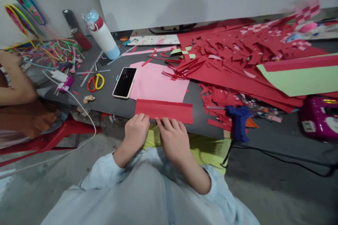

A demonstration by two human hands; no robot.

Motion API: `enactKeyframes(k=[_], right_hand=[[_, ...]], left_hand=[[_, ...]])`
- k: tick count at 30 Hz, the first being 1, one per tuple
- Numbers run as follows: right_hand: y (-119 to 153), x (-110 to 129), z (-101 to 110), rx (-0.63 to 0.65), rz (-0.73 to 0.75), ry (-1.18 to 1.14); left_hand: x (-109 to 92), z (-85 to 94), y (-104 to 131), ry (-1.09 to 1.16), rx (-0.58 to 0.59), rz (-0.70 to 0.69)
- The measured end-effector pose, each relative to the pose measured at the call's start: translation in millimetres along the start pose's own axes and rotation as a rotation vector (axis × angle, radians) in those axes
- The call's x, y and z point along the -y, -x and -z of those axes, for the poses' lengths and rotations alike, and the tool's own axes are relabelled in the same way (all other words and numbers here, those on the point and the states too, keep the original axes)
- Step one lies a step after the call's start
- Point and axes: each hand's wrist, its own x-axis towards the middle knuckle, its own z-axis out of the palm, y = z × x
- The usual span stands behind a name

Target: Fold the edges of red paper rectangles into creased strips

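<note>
A folded strip of red paper (pixel 169 110) lies at the table's front edge, a crease running along its far side. My left hand (pixel 136 129) is closed at the paper's near left corner, fingers curled over the edge. Beside it, my right hand (pixel 173 136) grips the near edge around the middle, its fingers bent and pressed together. Both thumbs are mostly hidden. Just beyond the strip lies a pink sheet (pixel 161 82), and a phone (pixel 125 82) with a dark screen rests on its left side.
Scissors (pixel 96 82), a white bottle (pixel 104 37) and a purple charger (pixel 65 83) stand or lie leftward. Red paper scraps (pixel 219 56), a green sheet (pixel 295 79), a blue glue gun (pixel 239 121) and a purple box (pixel 320 117) are on the right. Another person's arm (pixel 17 81) is far left.
</note>
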Motion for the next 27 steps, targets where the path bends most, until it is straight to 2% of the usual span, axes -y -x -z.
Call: enactKeyframes(k=[10, 18, 27], right_hand=[[3, 0, -2, -0.012, 0.002, 0.034], [4, 0, -3, -0.005, -0.008, 0.024], [7, -2, -8, -0.057, -0.025, 0.008]], left_hand=[[-1, -7.2, -2, 0.045, -0.047, 0.019], [13, -6.5, 1, 0.181, -0.086, -0.031], [14, -9.4, -6, 0.265, -0.113, 0.022]])
